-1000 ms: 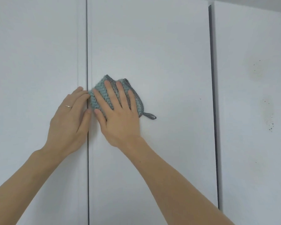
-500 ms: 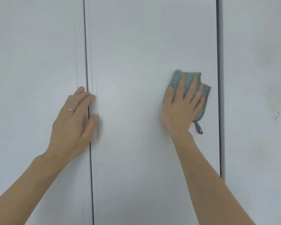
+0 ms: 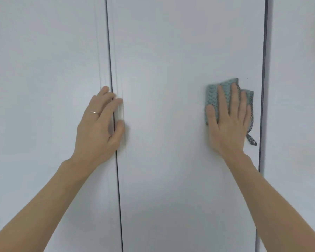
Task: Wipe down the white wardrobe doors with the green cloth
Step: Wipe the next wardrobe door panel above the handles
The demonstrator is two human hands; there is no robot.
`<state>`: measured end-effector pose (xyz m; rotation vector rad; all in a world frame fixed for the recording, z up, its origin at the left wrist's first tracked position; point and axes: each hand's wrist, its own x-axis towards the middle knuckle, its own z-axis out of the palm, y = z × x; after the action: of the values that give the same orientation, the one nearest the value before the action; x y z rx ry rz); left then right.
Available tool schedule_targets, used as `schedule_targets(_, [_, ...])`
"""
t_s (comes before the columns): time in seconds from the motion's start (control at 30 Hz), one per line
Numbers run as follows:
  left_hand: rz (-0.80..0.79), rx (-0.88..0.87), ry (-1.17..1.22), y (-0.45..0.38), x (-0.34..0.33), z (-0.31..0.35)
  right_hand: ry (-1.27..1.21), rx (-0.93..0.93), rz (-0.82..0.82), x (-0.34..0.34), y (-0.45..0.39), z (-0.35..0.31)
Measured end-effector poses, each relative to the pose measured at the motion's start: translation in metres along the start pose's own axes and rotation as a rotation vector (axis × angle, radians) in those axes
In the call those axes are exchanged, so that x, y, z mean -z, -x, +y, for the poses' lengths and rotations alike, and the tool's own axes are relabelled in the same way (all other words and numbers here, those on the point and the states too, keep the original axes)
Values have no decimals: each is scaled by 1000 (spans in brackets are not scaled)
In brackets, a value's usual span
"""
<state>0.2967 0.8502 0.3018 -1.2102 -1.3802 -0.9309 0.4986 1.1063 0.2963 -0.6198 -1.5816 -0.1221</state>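
The middle white wardrobe door [image 3: 180,51] fills the centre of the head view. My right hand [image 3: 227,122] presses the folded green cloth [image 3: 212,95] flat against this door near its right edge, fingers straight and pointing up. A dark patterned loop of the cloth hangs below the hand. My left hand [image 3: 98,124], with a ring on one finger, rests flat across the dark gap [image 3: 115,142] between the left door [image 3: 44,70] and the middle door.
A second dark gap [image 3: 263,88] runs down the right side, separating the middle door from a white panel [image 3: 298,106] on the right.
My right hand has swept the cloth from the middle door's left edge to its right edge. My left hand has stayed at the left gap.
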Motion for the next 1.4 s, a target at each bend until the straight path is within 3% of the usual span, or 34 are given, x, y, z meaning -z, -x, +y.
schedule_targets(0.13, [25, 6, -41, 11, 2, 0, 29, -257, 179, -19, 4, -36])
schedule_targets(0.2, [25, -10, -90, 16, 3, 1, 36, -240, 204, -28, 16, -76])
schedule_targets(0.37, [20, -74, -210, 23, 4, -4, -29, 496, -87, -37, 92, -139])
schedule_targets(0.47, [30, -82, -213, 23, 2, -4, -28, 673, -138, -30, 86, -107])
schedule_targets(0.53, [41, -96, -216, 21, 3, -4, 3, 585, -86, -24, 66, -70])
schedule_targets(0.67, [10, -102, -220, 21, 5, -5, 17, 0, 37, -11, 49, 3])
schedule_targets(0.77, [-14, -95, -211, 24, 6, -3, 34, -302, 182, -25, 56, -4])
schedule_targets(0.83, [-28, -87, -199, 27, 8, -3, 60, -353, 266, -36, 62, -43])
schedule_targets(0.9, [-29, -83, -193, 30, 7, -5, 56, -147, 208, -42, 79, -87])
schedule_targets(1.03, [-26, -102, -155, 31, 6, -10, -37, 513, -146, -37, 128, -132])
schedule_targets(1.13, [-20, -114, -146, 32, 4, -11, -36, 663, -182, -28, 110, -90])
schedule_targets(1.2, [-20, -117, -151, 32, 4, -13, 13, 522, -129, -22, 92, -46])
schedule_targets(1.3, [-9, -110, -136, 32, 2, -11, 25, 42, -21, -11, 76, 15])
schedule_targets(1.4, [-4, -112, -130, 32, 2, -11, -10, -307, 70, -19, 75, 16])
